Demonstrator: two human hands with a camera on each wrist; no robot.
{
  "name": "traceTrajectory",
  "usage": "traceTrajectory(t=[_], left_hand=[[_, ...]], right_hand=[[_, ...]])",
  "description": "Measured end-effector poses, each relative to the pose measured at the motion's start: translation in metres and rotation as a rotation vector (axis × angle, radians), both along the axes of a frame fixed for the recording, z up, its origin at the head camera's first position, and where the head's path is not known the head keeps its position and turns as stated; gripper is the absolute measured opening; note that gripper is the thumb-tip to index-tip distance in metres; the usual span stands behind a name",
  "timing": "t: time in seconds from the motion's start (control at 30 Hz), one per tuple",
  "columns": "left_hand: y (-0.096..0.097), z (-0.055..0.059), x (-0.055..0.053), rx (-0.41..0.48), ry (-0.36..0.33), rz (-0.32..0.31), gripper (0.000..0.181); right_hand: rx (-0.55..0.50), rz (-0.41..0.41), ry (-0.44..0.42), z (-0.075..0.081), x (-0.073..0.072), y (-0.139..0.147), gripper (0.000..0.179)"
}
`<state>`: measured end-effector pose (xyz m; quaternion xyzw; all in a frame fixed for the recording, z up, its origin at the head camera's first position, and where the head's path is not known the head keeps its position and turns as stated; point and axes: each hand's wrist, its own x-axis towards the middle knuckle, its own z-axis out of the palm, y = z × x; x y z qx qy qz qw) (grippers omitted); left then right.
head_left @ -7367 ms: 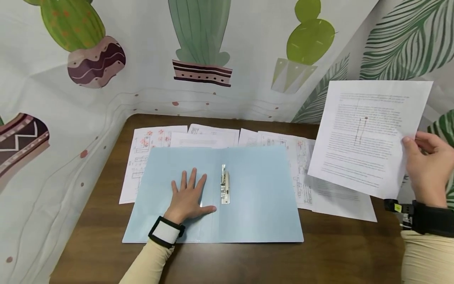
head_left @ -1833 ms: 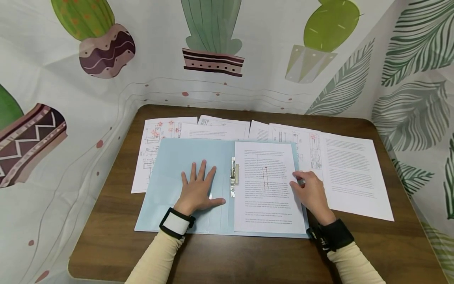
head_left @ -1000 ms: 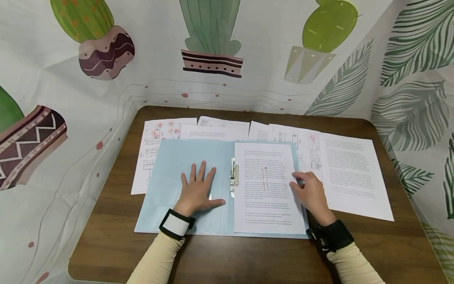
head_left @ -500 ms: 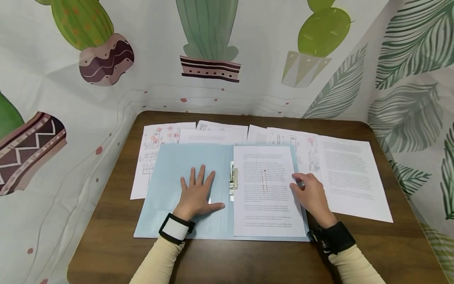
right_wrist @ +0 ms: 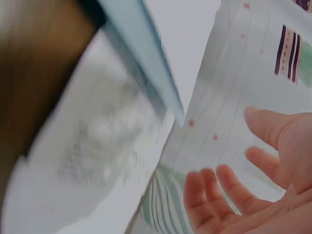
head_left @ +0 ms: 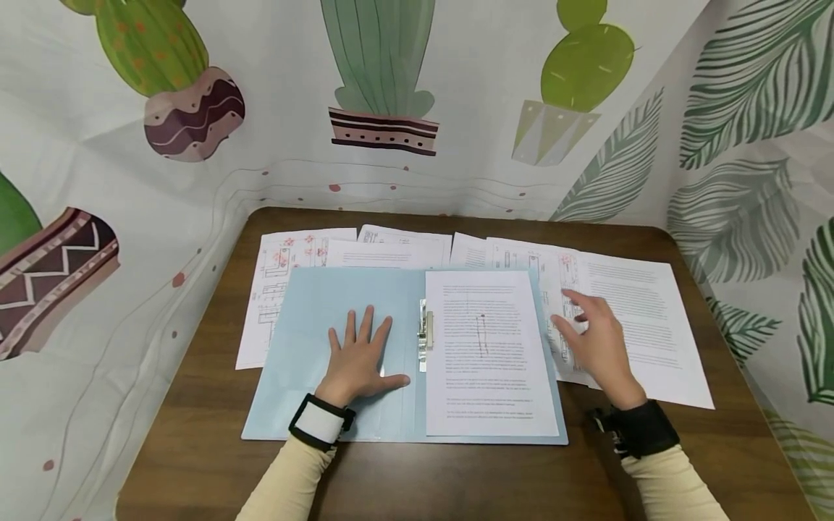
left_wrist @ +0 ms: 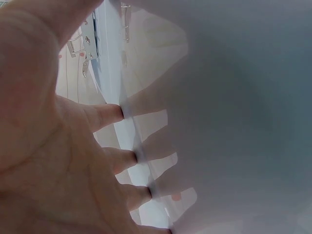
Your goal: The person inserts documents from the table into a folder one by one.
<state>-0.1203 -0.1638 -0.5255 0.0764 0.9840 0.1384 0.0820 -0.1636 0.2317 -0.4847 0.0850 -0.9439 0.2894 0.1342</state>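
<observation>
The sheet [head_left: 482,394] is lying printed side up on the right half of the open folder [head_left: 319,289], its left edge running along the clip [head_left: 425,336]. Cannot tell whether the clip is gripping it. Judged risk: the sheet could be slipping or turning askew if brushed, since neither hand is holding it. Second risk: the folder could be sliding if pushed, because it is overlapping loose papers [head_left: 270,289] at its far side; these could be creasing or shifting along with it.

The left hand [head_left: 357,362] is resting flat on the folder's left half, fingers spreading toward the far side, thumb pointing right to the spine; it is grasping nothing. The right hand [head_left: 599,344] is hovering right of the folder, over the papers there, thumb and forefinger standing apart, likewise released. The counter [head_left: 391,477] is carrying everything.
</observation>
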Motion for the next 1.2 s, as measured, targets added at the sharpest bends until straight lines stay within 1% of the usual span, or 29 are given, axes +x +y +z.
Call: traceTrajectory(t=[0.17,0.27,0.37,0.53,0.6,0.7,1.0,1.1,1.2], left_hand=[[-0.002,-0.001,0.0,0.001,-0.008,-0.002,0.116],[-0.002,-0.002,0.0,-0.001,-0.011,0.0,0.116],[-0.002,-0.002,0.0,0.002,-0.012,0.0,0.116],[-0.001,-0.003,0.0,0.009,-0.016,-0.003,0.116],[-0.001,-0.003,0.0,0.006,-0.018,-0.003,0.116],[-0.001,-0.003,0.0,0.0,-0.017,-0.003,0.116],[0.0,-0.002,0.0,0.003,-0.015,-0.002,0.116],[0.0,-0.002,-0.001,0.002,-0.017,-0.003,0.116],[0.0,-0.002,-0.001,0.004,-0.018,-0.001,0.116]], right_hand=[[0.008,-0.066,0.051,0.006,-0.012,0.022,0.073],[0.014,-0.115,0.047,0.006,-0.018,0.038,0.079],[0.032,-0.166,0.026,0.004,-0.024,0.057,0.08],[0.063,-0.246,-0.075,-0.003,-0.032,0.087,0.082],[0.067,-0.27,-0.127,-0.006,-0.035,0.097,0.083],[0.07,-0.292,-0.179,-0.011,-0.038,0.112,0.084],[0.123,-0.313,-0.21,-0.021,-0.04,0.146,0.085],[0.157,-0.326,-0.238,-0.022,-0.04,0.154,0.084],[0.176,-0.336,-0.297,-0.021,-0.041,0.16,0.085]])
